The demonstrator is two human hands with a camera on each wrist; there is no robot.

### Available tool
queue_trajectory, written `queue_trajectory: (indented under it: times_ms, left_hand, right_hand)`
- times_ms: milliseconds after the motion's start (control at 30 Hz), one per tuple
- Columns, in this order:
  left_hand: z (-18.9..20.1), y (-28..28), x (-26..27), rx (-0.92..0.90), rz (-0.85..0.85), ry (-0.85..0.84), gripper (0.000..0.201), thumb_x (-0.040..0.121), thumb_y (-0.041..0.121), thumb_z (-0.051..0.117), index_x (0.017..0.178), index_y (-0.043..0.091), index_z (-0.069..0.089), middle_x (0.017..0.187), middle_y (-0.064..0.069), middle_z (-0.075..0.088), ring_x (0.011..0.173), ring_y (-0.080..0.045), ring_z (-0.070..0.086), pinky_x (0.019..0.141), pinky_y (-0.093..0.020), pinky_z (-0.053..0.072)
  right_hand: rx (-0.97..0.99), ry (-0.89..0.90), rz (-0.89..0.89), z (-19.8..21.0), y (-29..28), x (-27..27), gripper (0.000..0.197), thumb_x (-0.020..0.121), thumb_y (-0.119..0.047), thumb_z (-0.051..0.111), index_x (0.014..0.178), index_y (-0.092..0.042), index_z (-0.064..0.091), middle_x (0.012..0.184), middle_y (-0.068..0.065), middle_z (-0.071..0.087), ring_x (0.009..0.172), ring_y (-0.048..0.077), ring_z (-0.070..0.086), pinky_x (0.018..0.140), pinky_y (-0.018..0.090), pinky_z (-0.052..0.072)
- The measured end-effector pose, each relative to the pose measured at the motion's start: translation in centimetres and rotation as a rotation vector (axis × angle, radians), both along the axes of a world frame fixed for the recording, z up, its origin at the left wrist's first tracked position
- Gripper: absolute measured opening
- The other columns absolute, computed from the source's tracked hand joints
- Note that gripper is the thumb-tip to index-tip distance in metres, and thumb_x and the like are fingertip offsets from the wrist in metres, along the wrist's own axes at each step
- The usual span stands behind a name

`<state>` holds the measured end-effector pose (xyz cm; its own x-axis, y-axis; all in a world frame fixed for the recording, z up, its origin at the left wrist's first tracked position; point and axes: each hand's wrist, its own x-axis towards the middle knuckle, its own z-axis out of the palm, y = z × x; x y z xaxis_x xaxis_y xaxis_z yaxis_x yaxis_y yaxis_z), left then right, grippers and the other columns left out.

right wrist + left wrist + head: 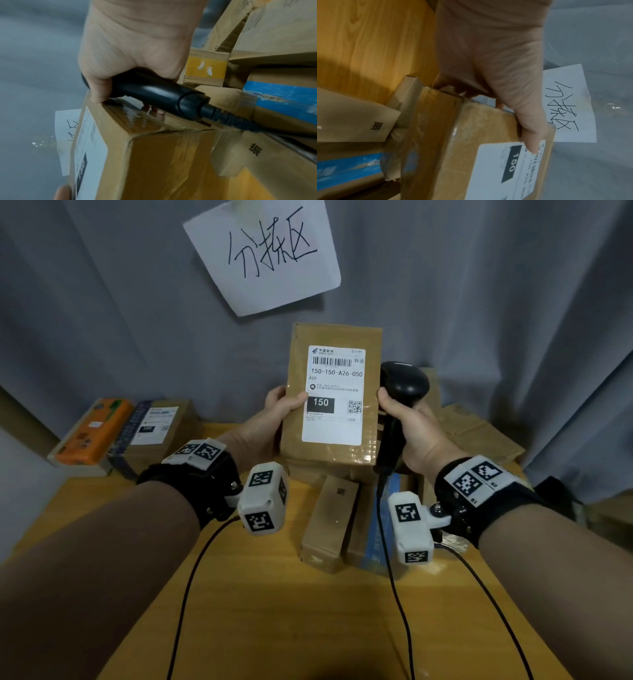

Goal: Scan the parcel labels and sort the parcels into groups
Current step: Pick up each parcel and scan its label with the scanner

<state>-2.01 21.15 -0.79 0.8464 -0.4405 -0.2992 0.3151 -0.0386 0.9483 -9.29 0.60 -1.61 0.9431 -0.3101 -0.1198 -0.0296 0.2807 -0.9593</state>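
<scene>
A brown cardboard parcel [301, 385] stands upright above the table, its white label [334, 426] marked "150" facing me. My left hand [284, 405] grips its left edge, thumb on the label; the left wrist view shows the parcel [471, 135] and the thumb of my left hand [529, 132] across its face. My right hand [400, 416] holds a black barcode scanner [404, 385] by the handle, right against the parcel's right side. In the right wrist view my right hand [128, 56] curls round the scanner [154, 93] over the parcel [154, 155].
Two parcels lie at the table's left back: an orange one [92, 433] and a labelled carton [157, 426]. More cartons [329, 525] lie under my hands and a pile [479, 433] sits at right. A handwritten paper sign [267, 251] hangs on the grey curtain. Scanner cable [394, 577] crosses the table [274, 628].
</scene>
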Motion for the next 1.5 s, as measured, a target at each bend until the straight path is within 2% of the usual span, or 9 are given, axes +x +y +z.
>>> queue_trajectory:
  times_ms: [133, 300, 433, 600, 800, 1000, 1200, 1400, 1500]
  left_hand:
    - [-1.4, 1.7, -0.4, 0.005, 0.05, 0.043, 0.03, 0.088, 0.037, 0.064, 0.106, 0.032, 0.04, 0.11, -0.001, 0.059, 0.1, -0.018, 0.058, 0.083, -0.035, 0.05]
    - [-3.6, 3.8, -1.6, 0.077, 0.173, 0.063, 0.064, 0.084, 0.033, 0.071, 0.133, 0.026, 0.031, 0.119, -0.002, 0.062, 0.105, -0.021, 0.063, 0.082, -0.037, 0.055]
    - [-6.0, 5.6, -2.5, 0.124, 0.238, 0.04, 0.083, 0.082, 0.027, 0.074, 0.144, 0.03, 0.02, 0.119, -0.001, 0.062, 0.103, -0.022, 0.064, 0.085, -0.038, 0.055]
    - [-7.5, 7.3, -2.7, 0.112, 0.315, -0.01, 0.08, 0.084, 0.024, 0.072, 0.148, 0.031, 0.025, 0.126, 0.0, 0.062, 0.109, -0.02, 0.064, 0.091, -0.038, 0.054]
    - [-6.6, 7.8, -2.4, 0.112, 0.328, -0.101, 0.071, 0.088, 0.019, 0.067, 0.146, 0.032, 0.028, 0.119, 0.01, 0.064, 0.1, -0.006, 0.066, 0.076, -0.02, 0.056]
    - [-6.7, 4.2, -1.7, 0.07, 0.253, -0.102, 0.078, 0.088, 0.021, 0.068, 0.151, 0.027, 0.021, 0.127, 0.005, 0.06, 0.108, -0.01, 0.062, 0.085, -0.025, 0.056]
    - [-7.1, 0.3, -1.4, 0.065, 0.196, -0.149, 0.072, 0.092, 0.02, 0.064, 0.149, 0.029, 0.022, 0.126, 0.009, 0.058, 0.104, -0.006, 0.061, 0.076, -0.021, 0.057]
    - [-5.7, -2.3, -1.1, 0.146, 0.1, -0.267, 0.075, 0.094, 0.02, 0.062, 0.152, 0.027, 0.015, 0.132, 0.004, 0.055, 0.103, -0.008, 0.062, 0.069, -0.015, 0.056]
    - [-5.3, -3.3, -1.1, 0.168, 0.072, -0.302, 0.072, 0.094, 0.019, 0.061, 0.151, 0.026, 0.018, 0.132, 0.001, 0.057, 0.108, -0.013, 0.063, 0.082, -0.024, 0.056]
  right_hand:
    - [-0.004, 0.039, 0.031, -1.2, 1.5, 0.7, 0.032, 0.089, -0.026, 0.069, 0.119, -0.017, 0.063, 0.096, -0.002, 0.076, 0.09, 0.014, 0.073, 0.074, 0.028, 0.056]
    - [-0.139, 0.186, 0.111, -3.8, 4.1, 2.2, 0.062, 0.061, -0.063, 0.08, 0.112, -0.03, 0.065, 0.111, -0.004, 0.073, 0.11, 0.019, 0.064, 0.104, 0.045, 0.045]
    - [-0.102, 0.299, 0.215, -5.4, 6.1, 3.0, 0.057, 0.074, -0.05, 0.078, 0.124, -0.029, 0.061, 0.117, -0.004, 0.07, 0.113, 0.022, 0.062, 0.106, 0.047, 0.043]
    - [-0.093, 0.346, 0.244, -6.3, 8.1, 4.2, 0.072, 0.055, -0.06, 0.082, 0.119, -0.034, 0.061, 0.116, -0.003, 0.07, 0.112, 0.025, 0.062, 0.105, 0.049, 0.044]
    - [-0.092, 0.309, 0.206, -6.4, 8.4, 4.9, 0.046, 0.078, -0.038, 0.079, 0.118, -0.023, 0.062, 0.106, 0.0, 0.074, 0.102, 0.022, 0.068, 0.097, 0.044, 0.051]
    - [-0.223, 0.349, 0.133, -4.7, 5.2, 4.7, 0.043, 0.084, -0.041, 0.072, 0.121, -0.021, 0.061, 0.106, 0.0, 0.071, 0.099, 0.02, 0.067, 0.098, 0.041, 0.05]
    - [-0.461, 0.316, 0.009, -2.9, 2.5, 3.3, 0.04, 0.085, -0.037, 0.072, 0.117, -0.017, 0.06, 0.099, 0.001, 0.069, 0.088, 0.017, 0.065, 0.077, 0.031, 0.051]
    - [-0.493, 0.263, 0.102, 2.4, 0.4, 0.7, 0.017, 0.088, -0.018, 0.067, 0.077, -0.01, 0.057, 0.051, 0.001, 0.052, 0.044, 0.016, 0.047, 0.046, 0.027, 0.04]
    - [-0.399, 0.299, 0.146, 4.8, 0.1, -0.5, 0.017, 0.087, -0.015, 0.067, 0.074, -0.008, 0.057, 0.057, 0.004, 0.053, 0.045, 0.016, 0.046, 0.043, 0.025, 0.038]
